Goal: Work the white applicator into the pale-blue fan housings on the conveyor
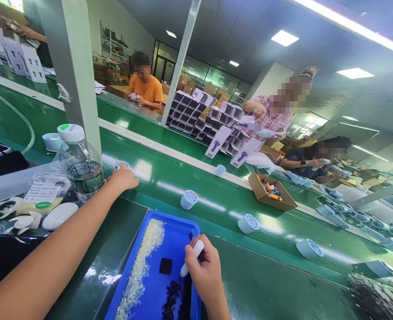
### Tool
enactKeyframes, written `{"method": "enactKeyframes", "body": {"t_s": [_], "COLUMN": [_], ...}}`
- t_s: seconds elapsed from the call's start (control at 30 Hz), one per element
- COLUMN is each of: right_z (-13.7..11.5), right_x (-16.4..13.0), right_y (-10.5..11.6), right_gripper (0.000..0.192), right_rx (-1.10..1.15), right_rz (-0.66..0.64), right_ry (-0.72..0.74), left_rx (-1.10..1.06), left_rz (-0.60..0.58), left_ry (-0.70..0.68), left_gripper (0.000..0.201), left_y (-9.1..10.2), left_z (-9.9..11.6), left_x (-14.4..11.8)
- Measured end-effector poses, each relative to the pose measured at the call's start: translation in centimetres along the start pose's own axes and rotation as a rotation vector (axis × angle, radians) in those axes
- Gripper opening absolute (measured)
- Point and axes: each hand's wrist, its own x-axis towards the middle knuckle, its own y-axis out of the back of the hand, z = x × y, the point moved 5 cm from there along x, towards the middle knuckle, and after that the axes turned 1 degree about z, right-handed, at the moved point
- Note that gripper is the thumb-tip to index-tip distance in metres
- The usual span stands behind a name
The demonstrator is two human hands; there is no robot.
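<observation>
**Left hand out at the belt, right hand holding a white stick over the tray**

We are reaching our left hand (123, 178) far forward, toward eleven o'clock, to the near edge of the green conveyor belt (170, 178). Its fingers are curling over a small pale-blue round part (120, 165), which is lying just past the knuckles at twelve o'clock from the hand; we cannot tell whether the fingers are already closing on it or only touching it. Just left of that hand, at nine o'clock, a clear water bottle (79, 164) with a white cap is standing upright among bagged items.

Moving right, a blue tray (179, 222) is sitting on the dark desk (266, 289) in front of us, carrying a strip of tiny pale pieces (143, 262) along its left side, a small black square (165, 266) in the middle and a heap of dark bits (173, 298) toward the near edge.

Our right hand (205, 271) is hovering over the tray's right rim, fingers pressed together around a short white stick (192, 258). Its long axis is running from one o'clock down to seven o'clock, the lower tip pointing at the black square, which is lying at nine o'clock from that hand. The right hand is much the nearer to the tray.

Further right, more pale-blue round parts (189, 199) are riding the belt, well apart from both hands.
</observation>
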Motion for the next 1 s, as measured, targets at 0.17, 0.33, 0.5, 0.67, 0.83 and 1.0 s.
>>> {"method": "enactKeyframes", "body": {"t_s": [0.17,0.33,0.5,0.67,0.83,1.0], "right_z": [-0.3,-0.3,-0.7,-1.0,-1.5,-1.4], "right_x": [0.0,-0.1,-0.2,-0.5,-0.7,-0.7], "right_y": [-0.4,-0.7,-0.5,-0.4,-1.2,-0.3], "right_gripper": [0.025,0.025,0.025,0.023,0.022,0.022], "right_rx": [-0.008,-0.014,-0.070,-0.161,-0.234,-0.139], "right_rz": [-0.016,-0.029,0.008,0.046,-0.023,0.120], "right_ry": [0.005,0.016,0.066,0.176,0.319,0.247], "left_rx": [0.035,0.014,-0.160,-0.174,-0.137,-0.424], "left_rz": [0.016,0.019,0.044,0.076,0.069,0.137], "left_ry": [-0.091,-0.235,-0.428,-0.349,-0.288,-0.331], "left_gripper": [0.059,0.044,0.031,0.031,0.015,0.015], "left_y": [0.5,1.6,1.2,0.1,-0.3,1.2], "left_z": [1.1,3.0,5.3,5.4,5.3,6.4], "left_x": [-0.6,-1.8,-2.9,-3.4,-3.8,-4.4]}}
